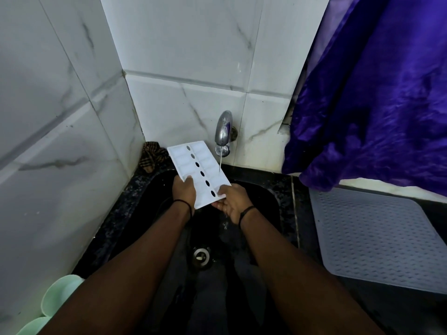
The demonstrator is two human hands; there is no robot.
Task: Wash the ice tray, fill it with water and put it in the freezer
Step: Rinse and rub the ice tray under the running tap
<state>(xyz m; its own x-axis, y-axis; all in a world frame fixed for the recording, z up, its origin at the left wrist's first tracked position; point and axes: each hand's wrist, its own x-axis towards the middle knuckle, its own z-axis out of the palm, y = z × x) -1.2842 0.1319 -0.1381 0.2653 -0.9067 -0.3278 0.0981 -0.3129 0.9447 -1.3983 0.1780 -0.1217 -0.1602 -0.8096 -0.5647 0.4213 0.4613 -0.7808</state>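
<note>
Both hands, left hand (185,191) and right hand (233,200), grip the ice tray's (197,169) near end; its long axis slants up toward the tap (223,131).

Near end of the white ice tray (198,172) covered by both hands; fingers of the left hand (185,191) lie beneath it, unseen. Mint-green bowls (58,296), cut by the lower-left edge, partly behind the left forearm. Checked cloth (152,155), beyond the fingers, partly behind the tray.
</note>
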